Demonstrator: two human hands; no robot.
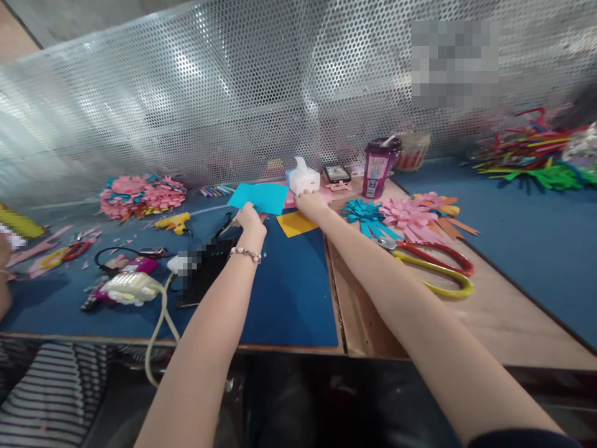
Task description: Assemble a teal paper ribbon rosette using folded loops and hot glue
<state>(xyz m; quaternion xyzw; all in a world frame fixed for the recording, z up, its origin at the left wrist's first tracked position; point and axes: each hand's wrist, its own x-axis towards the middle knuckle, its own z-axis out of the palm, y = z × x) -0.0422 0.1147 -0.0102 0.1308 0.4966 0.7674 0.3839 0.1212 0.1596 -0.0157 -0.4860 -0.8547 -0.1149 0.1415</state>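
My left hand (250,219) is closed on the near edge of a bright blue sheet of paper (259,198), its fingertips partly hidden. My right hand (311,204) reaches to the lower front of a white pack of tissues (303,178), fingers curled against it. Pink paper (326,195) lies under and beside the pack. A yellow-orange sheet of paper (293,224) rests on the blue mat just below my right hand.
Big scissors (431,264) and paper flowers (405,214) lie right, near a purple cup (380,168). Left are a yellow glue gun (173,223), a phone (205,274), cables and a pink paper pile (140,196). Another person sits far left. A perforated metal panel (186,106) stands behind.
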